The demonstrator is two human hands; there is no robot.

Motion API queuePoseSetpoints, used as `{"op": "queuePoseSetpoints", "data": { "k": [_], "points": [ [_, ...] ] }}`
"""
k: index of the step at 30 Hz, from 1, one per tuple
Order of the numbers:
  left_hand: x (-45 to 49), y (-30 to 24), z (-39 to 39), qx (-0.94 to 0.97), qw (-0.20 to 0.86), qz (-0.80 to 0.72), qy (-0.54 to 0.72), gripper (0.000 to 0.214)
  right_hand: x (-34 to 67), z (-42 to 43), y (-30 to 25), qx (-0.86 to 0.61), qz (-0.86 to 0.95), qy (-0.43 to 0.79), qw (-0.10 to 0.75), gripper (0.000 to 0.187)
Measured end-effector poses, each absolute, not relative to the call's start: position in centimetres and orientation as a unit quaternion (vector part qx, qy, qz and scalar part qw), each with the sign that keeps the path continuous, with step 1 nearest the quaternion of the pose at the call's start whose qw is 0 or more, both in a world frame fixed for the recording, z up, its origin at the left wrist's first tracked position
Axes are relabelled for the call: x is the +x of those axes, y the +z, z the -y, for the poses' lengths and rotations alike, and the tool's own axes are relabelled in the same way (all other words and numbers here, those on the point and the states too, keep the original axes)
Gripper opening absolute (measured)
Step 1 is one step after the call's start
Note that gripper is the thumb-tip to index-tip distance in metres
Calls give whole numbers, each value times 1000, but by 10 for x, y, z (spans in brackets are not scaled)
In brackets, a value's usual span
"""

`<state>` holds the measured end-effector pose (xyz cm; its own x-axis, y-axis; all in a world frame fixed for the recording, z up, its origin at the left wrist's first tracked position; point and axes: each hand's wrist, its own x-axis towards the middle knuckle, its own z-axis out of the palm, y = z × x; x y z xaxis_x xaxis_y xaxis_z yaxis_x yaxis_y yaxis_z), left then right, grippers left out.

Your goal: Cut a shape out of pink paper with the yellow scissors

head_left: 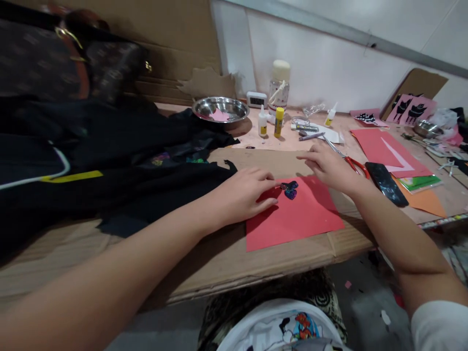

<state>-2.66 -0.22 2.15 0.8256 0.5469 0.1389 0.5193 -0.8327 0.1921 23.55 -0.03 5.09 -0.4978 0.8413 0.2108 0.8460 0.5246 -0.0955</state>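
Observation:
A small dark cutout with shiny blue and purple patches [290, 189], shaped like a butterfly wing, lies on a red sheet of paper [292, 226]. At the cutout's left edge is my left hand [248, 192]. Its index fingertip reaches the piece, while the thumb lies apart on the paper. Over the far right part of the red sheet, my right hand [327, 165] has its fingers stretched to the left with nothing visible in them. Whether the right hand touches the sheet, I cannot tell.
Black fabric [146, 141] spreads at the left. Behind stand a metal bowl [199, 113], a glue bottle [262, 124], a glue stick [278, 124] and a water bottle [280, 90]. Red-handled scissors [356, 166] and a phone [385, 183] lie right of my right hand.

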Motion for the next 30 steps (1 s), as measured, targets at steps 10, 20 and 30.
{"op": "queuePoseSetpoints", "data": {
  "k": [10, 20, 30],
  "points": [
    [-20, 14, 10, 964, 18, -261, 50, 46, 230, 59, 22, -407, 913, 0, -21, 48],
    [-16, 14, 14, 962, 18, -271, 38, 47, 227, 58, 18, -442, 895, 6, -63, 55],
    [-15, 15, 14, 960, 15, -279, 26, 44, 228, 59, 18, -467, 882, -9, -67, 57]
  ]
}}
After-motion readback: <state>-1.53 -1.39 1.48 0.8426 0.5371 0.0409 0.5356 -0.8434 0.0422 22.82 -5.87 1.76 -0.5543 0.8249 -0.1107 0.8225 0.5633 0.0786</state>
